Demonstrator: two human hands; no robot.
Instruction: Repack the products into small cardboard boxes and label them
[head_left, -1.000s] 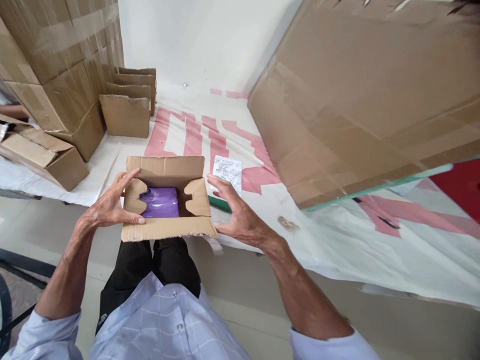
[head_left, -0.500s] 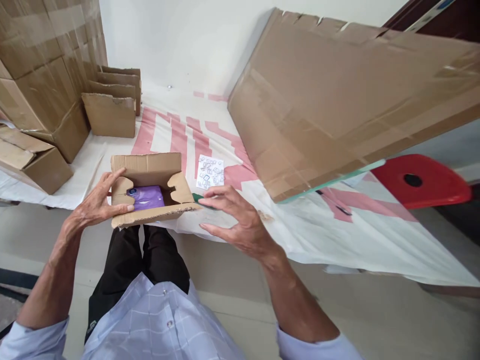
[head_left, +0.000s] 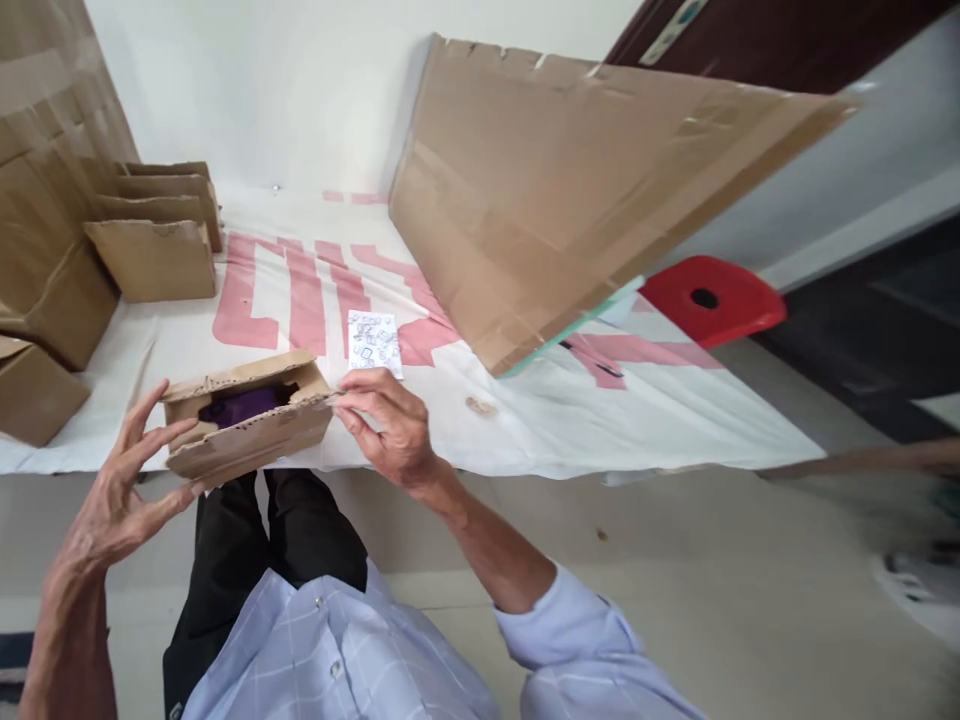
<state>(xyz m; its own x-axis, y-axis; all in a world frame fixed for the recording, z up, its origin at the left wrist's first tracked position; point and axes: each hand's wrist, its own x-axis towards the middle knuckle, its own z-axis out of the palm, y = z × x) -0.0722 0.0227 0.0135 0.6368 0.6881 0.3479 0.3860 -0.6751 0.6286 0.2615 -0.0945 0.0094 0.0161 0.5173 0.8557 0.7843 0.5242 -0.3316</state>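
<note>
A small cardboard box (head_left: 259, 440) stands at the table's front edge, its long sides leaning in and its top partly open. Down in its shadow lies a purple packet (head_left: 244, 406). My left hand (head_left: 124, 490) spans the box's left end, fingertips at the back and thumb on the front side. At the right end, my right hand (head_left: 386, 425) pinches the corner of the box between thumb and fingers. Behind that hand a white sheet with small printed shapes (head_left: 373, 343) lies on the cloth.
Several folded cardboard pieces (head_left: 154, 260) stand at the left beside large cartons (head_left: 52, 270). A big cardboard sheet (head_left: 562, 190) leans against the wall. Scissors (head_left: 600, 362) lie near its foot, and a red stool (head_left: 712, 300) stands at the right.
The long sides of the box have come closer together over the purple packet. My right hand has moved onto the box's right corner. The view has shifted right.
</note>
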